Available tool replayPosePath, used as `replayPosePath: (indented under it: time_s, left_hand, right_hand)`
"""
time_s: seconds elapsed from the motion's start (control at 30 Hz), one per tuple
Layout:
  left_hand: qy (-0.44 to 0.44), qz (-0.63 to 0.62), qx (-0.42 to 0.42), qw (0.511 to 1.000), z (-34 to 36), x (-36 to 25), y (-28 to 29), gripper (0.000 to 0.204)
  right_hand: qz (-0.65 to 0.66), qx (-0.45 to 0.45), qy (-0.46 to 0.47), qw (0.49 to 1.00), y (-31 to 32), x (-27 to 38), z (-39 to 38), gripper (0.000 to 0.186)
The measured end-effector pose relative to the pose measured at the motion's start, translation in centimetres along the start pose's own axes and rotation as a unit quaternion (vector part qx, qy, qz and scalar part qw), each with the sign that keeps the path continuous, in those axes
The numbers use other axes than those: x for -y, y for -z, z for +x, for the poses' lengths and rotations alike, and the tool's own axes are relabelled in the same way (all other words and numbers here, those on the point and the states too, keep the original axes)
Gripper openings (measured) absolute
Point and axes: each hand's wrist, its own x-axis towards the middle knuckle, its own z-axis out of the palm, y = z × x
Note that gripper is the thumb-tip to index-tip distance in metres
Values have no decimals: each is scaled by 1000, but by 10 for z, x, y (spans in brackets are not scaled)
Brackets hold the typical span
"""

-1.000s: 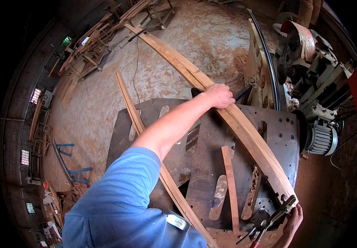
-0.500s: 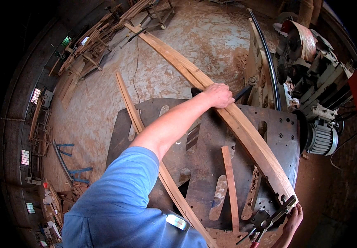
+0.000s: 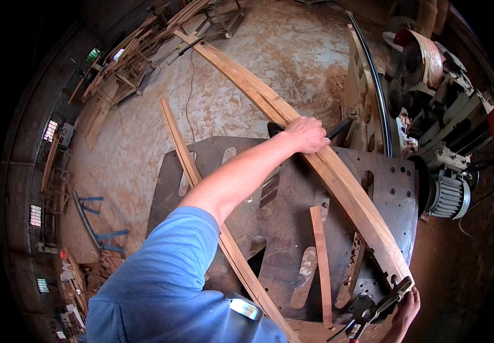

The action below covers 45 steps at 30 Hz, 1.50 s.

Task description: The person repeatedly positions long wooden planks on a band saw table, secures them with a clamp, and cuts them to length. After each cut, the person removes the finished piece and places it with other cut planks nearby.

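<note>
A long, curved wooden beam [image 3: 356,200] runs slantwise over a dark metal table, its far end reaching well past the table's edge. Near its middle, my left hand [image 3: 307,135] lies over the top with the fingers closed round its side. My right hand [image 3: 408,313] is at the near end of the beam, fingertips bent against it close to a metal toggle clamp [image 3: 394,297]. The clamp's arm lies over that end, and part of the right hand's grip is hidden. My left forearm crosses above a second slim wooden strip [image 3: 238,257].
The slotted metal table [image 3: 281,228] carries a short wooden strip [image 3: 319,263]. At the right stand a machine with an electric motor [image 3: 450,194] and a tall board with a black tube [image 3: 375,80]. Timber piles [image 3: 122,63] and blue trestle legs [image 3: 112,234] stand left.
The view has shifted slightly, so the table and beam sit a little further right and lower. Both hands keep their places on the beam.
</note>
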Motion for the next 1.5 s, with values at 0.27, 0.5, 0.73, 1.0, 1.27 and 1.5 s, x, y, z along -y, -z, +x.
replayPosePath:
  time_s: [0.27, 0.5, 0.73, 1.0, 1.27, 1.5]
  left_hand:
    - [-9, 8, -11, 1000, 0, 0, 1, 39]
    - [10, 16, -9, 1000, 0, 1, 1, 39]
    - [0, 28, 15, 999, -3, -8, 13, 43]
    - [-95, -44, 10, 994, -4, -14, 1, 40]
    - [-106, -67, 32, 992, 11, -3, -12, 34]
    - [-97, -89, 94, 987, 33, 4, -21, 38]
  right_hand:
    - [-2, 4, -6, 1000, -2, 5, -4, 24]
    - [-6, 13, -3, 1000, -7, 4, -1, 25]
    - [17, 15, 9, 1000, 0, -1, 1, 24]
    - [3, -26, -18, 999, 20, -2, -4, 25]
    - [26, 3, -22, 999, 16, 3, -5, 24]
    - [21, -3, -20, 1000, 20, 3, -4, 24]
